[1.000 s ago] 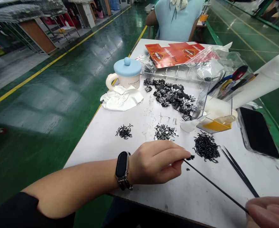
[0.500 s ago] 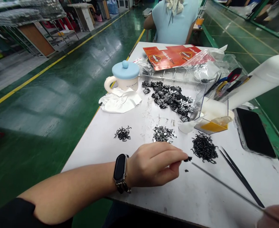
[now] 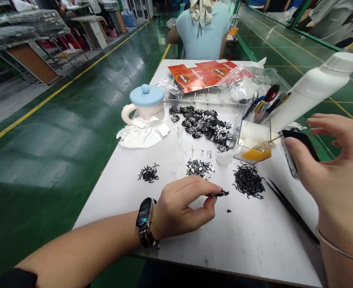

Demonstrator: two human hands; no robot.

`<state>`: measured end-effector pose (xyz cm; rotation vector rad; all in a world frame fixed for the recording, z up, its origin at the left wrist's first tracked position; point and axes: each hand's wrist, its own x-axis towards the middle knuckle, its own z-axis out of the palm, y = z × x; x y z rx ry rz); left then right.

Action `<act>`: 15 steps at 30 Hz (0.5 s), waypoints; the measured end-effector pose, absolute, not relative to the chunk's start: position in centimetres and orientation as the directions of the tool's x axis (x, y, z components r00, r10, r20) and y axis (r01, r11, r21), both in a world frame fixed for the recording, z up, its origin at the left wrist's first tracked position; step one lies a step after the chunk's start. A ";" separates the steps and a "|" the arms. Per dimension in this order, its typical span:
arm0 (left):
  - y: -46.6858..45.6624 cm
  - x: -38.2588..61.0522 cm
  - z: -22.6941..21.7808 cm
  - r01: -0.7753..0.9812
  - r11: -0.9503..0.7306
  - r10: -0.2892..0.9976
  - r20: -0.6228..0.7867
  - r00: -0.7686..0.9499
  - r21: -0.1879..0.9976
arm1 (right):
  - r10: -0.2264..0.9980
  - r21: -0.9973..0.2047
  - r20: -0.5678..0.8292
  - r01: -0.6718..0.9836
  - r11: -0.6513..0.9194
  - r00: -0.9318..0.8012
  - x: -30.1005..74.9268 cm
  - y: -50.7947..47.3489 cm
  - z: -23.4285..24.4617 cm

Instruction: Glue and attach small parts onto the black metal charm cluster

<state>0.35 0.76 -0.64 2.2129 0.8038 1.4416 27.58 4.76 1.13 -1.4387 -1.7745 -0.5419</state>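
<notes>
Black part (image 3: 223, 193): where, how held?
Pinched in left hand's (image 3: 187, 206) fingertips, near hook pile (image 3: 249, 181), at its 8 o'clock.
Axis? Right hand (image 3: 338, 172)?
Roughly 9-to-3, free end at 3. Right: thumb and fingers spread apart, near phone (image 3: 306, 140).

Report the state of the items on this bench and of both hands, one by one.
Black part: pinched in the left hand
Right hand: open, thumb spread from the curved fingers
Mug: upright, lid on
Cloth: crumpled
Phone: screen dark, partly hidden by the right hand
Tweezers: lying down, tips apart
Bottle: capped
Holder: filled with tools
Watch: screen lit
</notes>
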 end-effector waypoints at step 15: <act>0.8 0.4 -0.8 0.254 -0.776 0.631 0.703 0.327 0.578 | 0.623 -0.252 0.535 0.595 0.763 -0.571 20.1 0.0 0.1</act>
